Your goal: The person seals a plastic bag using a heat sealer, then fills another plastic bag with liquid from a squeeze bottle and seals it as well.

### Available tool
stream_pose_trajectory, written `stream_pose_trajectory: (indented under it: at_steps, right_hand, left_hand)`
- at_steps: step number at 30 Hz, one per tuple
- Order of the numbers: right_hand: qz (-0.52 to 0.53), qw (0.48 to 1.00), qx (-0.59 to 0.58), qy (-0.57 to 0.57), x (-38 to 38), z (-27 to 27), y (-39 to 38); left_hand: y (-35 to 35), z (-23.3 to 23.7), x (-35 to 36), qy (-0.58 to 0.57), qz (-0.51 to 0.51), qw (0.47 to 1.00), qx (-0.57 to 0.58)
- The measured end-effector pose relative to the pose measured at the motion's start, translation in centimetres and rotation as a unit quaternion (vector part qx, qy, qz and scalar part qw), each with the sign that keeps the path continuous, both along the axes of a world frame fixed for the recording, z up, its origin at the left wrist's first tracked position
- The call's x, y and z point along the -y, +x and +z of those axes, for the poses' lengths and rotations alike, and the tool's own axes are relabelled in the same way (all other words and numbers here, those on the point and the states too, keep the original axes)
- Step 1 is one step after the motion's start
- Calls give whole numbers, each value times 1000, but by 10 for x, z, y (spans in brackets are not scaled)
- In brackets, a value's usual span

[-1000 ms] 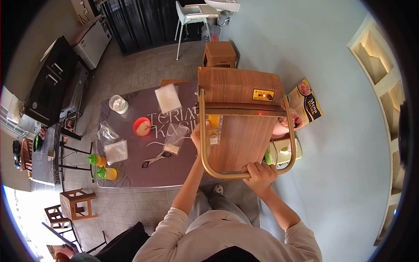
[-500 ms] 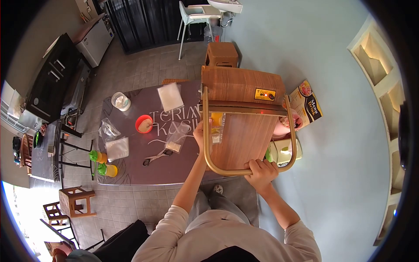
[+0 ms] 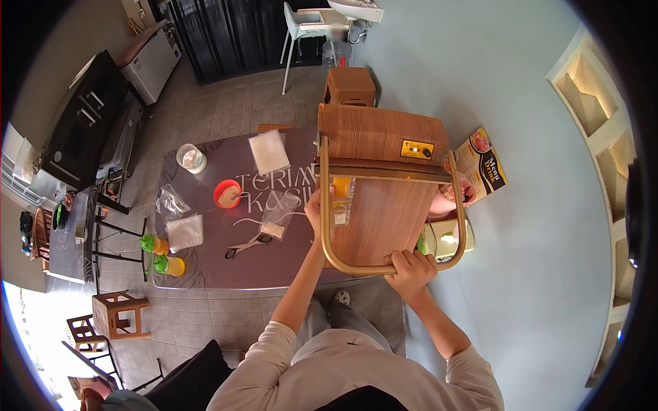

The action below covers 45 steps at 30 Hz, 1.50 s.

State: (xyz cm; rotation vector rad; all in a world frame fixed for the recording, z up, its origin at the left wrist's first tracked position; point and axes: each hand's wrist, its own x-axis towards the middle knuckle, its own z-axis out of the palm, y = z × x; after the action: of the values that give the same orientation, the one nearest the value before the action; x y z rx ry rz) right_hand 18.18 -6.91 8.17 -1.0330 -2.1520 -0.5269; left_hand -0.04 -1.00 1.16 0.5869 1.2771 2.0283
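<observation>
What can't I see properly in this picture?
All in the head view:
- Left hand: fingertips hidden by the gold bar.
- Pink thing: partly behind the bar and machine.
- Yellow label: writing too small.
- Sink: cut off by the top edge.

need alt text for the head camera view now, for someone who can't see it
A person's right hand grips the brass-coloured bar of a wood-patterned machine, while the left hand is beside a plastic packet at its edge. On the dark table lie scissors, a red bowl and clear bags.
</observation>
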Motion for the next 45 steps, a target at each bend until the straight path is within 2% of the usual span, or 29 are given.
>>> stream_pose_trajectory:
  at_steps: [13,16,22,26,28,31,33,35,37,40,41,43,45]
  right_hand:
    - [4,1000,4,-3,-1,0,1]
    - [5,1000,0,-2,-1,1,0]
    - [-2,1000,11,-6,1,2,1]
    - [18,999,28,-39,1,22,3]
    - [80,991,16,-110,-2,28,5]
    - [77,996,11,-47,-9,58,7]
    - [49,999,4,23,-21,95,1]
    - [69,994,-42,75,-42,125,-9]
    - [92,988,-78,96,-57,155,-21]
    - [78,986,-61,135,-79,175,-27]
    - [82,985,-63,135,-83,180,-28]
    - [23,995,-39,88,-91,186,-29]
    - [27,996,-48,66,-93,188,-30]
  left_hand:
    - [0,-1,-2,7,14,999,-41]
    - [1,4,0,3,1,1000,-13]
    - [-1,-4,-3,17,5,999,-26]
    - [-6,2,1,9,-12,999,-41]
    - [-7,-3,0,-2,-23,997,-71]
    - [-8,-18,-1,32,-29,995,-87]
    - [-8,-34,0,19,-21,996,-89]
    - [-6,-36,9,8,-14,996,-92]
    - [-4,-27,23,28,-67,997,3]
    - [-6,-33,36,33,-41,998,-46]
    - [-6,-31,42,34,-33,997,-62]
    - [-11,-25,56,31,-28,998,-57]
    - [-18,-17,69,30,-22,998,-52]
